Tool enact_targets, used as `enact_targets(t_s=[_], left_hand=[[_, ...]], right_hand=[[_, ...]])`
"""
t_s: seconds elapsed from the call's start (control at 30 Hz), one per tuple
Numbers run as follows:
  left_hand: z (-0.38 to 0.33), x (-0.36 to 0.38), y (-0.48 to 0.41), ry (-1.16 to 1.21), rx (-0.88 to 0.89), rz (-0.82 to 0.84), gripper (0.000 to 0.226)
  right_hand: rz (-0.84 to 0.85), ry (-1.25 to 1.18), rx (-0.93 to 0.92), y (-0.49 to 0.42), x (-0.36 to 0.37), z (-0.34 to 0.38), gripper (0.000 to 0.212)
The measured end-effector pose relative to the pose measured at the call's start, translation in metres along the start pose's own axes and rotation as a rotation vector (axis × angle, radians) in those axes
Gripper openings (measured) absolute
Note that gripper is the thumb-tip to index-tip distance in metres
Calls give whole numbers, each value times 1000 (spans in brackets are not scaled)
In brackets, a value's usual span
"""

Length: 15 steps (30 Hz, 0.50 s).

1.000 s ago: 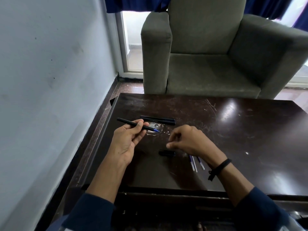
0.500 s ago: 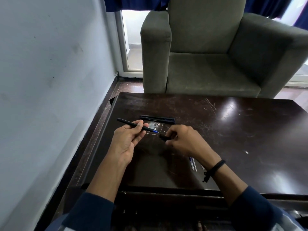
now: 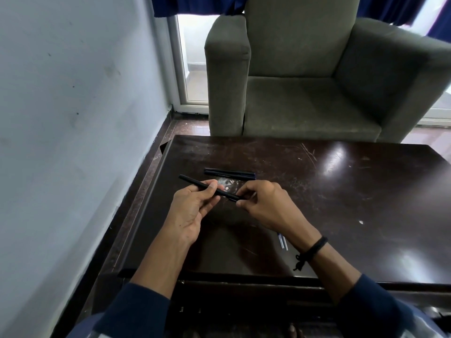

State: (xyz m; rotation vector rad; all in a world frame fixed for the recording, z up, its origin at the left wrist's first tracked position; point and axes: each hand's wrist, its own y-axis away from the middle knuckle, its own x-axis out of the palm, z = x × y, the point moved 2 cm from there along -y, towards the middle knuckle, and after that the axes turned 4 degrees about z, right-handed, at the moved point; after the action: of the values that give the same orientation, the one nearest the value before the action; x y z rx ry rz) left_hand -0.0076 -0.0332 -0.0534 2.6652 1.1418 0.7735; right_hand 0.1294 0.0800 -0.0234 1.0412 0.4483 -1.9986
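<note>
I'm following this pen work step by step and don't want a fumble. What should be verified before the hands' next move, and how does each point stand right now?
1. Left hand grips the pen firmly, thumb on top: ok.
2. Right hand pinches the pen's near end: ok.
3. What the right fingers are fitting at that end: cannot tell, it is hidden by them.
4. Pen apart from the two spare pens lying beyond it: ok.
5. Refills lie on the table beside the right wrist, out of the hands' way: ok.
</note>
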Motion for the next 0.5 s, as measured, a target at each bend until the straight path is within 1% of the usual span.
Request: enact_targets(t_s=[0.13, 0.27, 0.33, 0.5], left_hand=[[6, 1, -2, 37, -38, -12, 4], [12, 0, -4, 94, -52, -50, 9], [14, 1, -3, 103, -52, -56, 3], [14, 3, -2, 129, -40, -86, 8]], right_hand=[[-41, -18, -52, 1, 3, 4, 16], [-83, 12, -113, 1, 5, 5, 17], [-114, 52, -151, 1, 8, 4, 19], [-176, 110, -216, -3, 18, 5, 16]])
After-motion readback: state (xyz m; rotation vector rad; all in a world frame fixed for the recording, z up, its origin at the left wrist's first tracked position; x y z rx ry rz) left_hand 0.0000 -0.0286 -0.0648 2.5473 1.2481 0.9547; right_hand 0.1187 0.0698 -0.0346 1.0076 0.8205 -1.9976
